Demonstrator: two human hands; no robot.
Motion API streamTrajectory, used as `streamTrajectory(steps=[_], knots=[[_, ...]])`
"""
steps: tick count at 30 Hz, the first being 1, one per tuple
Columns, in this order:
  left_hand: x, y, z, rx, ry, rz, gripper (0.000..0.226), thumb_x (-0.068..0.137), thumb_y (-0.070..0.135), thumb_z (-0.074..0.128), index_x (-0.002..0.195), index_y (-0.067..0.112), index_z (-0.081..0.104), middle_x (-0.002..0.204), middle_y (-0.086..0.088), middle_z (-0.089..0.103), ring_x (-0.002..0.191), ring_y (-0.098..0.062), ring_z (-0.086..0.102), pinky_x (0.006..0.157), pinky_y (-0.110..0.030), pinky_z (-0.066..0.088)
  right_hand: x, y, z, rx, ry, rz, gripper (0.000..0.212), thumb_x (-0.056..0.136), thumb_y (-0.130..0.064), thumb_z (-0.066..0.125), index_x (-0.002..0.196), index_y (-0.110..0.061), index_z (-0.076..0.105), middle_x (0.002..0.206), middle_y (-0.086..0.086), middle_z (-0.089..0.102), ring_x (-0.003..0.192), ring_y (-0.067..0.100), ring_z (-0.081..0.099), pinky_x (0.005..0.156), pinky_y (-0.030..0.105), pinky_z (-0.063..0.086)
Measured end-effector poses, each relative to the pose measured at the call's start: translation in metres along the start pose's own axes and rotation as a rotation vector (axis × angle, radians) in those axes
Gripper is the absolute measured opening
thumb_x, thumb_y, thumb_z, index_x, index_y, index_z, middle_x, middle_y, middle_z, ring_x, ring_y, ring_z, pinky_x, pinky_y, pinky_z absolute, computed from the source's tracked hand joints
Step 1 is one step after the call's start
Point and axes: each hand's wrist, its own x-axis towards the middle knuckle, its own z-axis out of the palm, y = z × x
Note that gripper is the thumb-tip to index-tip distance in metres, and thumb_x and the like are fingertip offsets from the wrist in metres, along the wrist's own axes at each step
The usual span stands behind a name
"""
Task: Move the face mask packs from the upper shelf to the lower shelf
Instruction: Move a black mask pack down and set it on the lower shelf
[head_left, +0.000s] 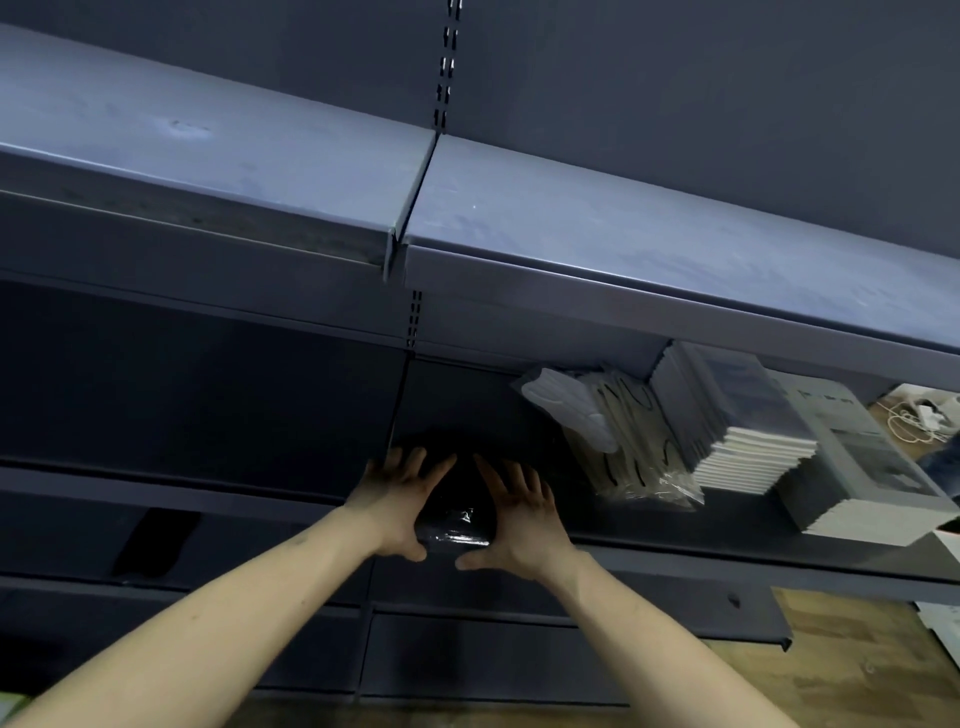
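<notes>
Head view: we look forward and down at grey metal shelving, with both forearms reaching into a lower tier. The left hand (397, 501) and the right hand (519, 519) lie with fingers spread, palms turned toward each other, flanking a dark pack wrapped in glossy film (454, 519) that rests on the lower shelf (727, 525). We take this to be a face mask pack, though its print is too dark to read. Both hands touch its sides; neither wraps around it, and the thumbs sit at its near edge, just apart from one another. The pack lies directly between the palms, its long axis running away from us toward the shelf's back panel, so each hand is about equally near (the left reaches slightly further in). To the right on the same shelf stand a clear bag of pale masks with dark ear loops (623, 441) and stacks of flat packs (737, 415), leaning and close together. The upper shelf (623, 234) above appears bare. We judge the pack already set down, with the hands squaring it or about to let go
</notes>
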Motion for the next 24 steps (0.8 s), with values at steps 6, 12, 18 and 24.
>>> streamTrajectory(steps=[6, 12, 18, 24], knots=[[-0.019, 0.005, 0.015, 0.113, 0.034, 0.023, 0.118, 0.080, 0.017, 0.073, 0.155, 0.032, -0.016, 0.161, -0.013, 0.002, 0.146, -0.038, 0.012, 0.117, -0.053, 0.021, -0.021, -0.009, 0.019, -0.057, 0.144, 0.005, 0.108, 0.070, -0.066, 0.059, 0.159, -0.031, 0.008, 0.158, 0.007, 0.026, 0.144, 0.034, 0.026, 0.120, 0.046, 0.025], [-0.031, 0.007, 0.019, 0.196, 0.125, 0.032, 0.113, 0.081, 0.011, 0.070, 0.156, 0.026, -0.013, 0.160, -0.020, 0.009, 0.145, -0.039, 0.018, 0.114, -0.055, 0.028, -0.019, -0.025, 0.021, -0.075, 0.118, 0.114, 0.113, 0.071, -0.057, 0.068, 0.158, -0.031, 0.002, 0.158, 0.006, 0.027, 0.143, 0.036, 0.028, 0.116, 0.051, 0.031], [-0.037, -0.006, 0.017, 0.127, 0.107, 0.146, 0.102, 0.084, 0.011, 0.067, 0.158, 0.026, -0.001, 0.156, -0.017, 0.021, 0.140, -0.037, 0.027, 0.109, -0.051, 0.037, -0.040, -0.040, -0.004, -0.123, 0.073, 0.106, 0.091, 0.070, -0.059, 0.043, 0.155, -0.031, 0.025, 0.142, 0.004, 0.045, 0.122, 0.033, 0.045, 0.098, 0.045, 0.047], [-0.056, -0.017, 0.010, 0.083, 0.155, 0.130, 0.080, 0.093, 0.007, 0.049, 0.158, 0.024, 0.005, 0.146, -0.013, 0.040, 0.128, -0.035, 0.043, 0.100, -0.048, 0.043, -0.058, -0.065, -0.011, -0.118, 0.154, 0.167, 0.076, 0.076, -0.017, 0.056, 0.149, -0.022, 0.036, 0.127, 0.005, 0.057, 0.115, 0.033, 0.052, 0.095, 0.046, 0.048]])
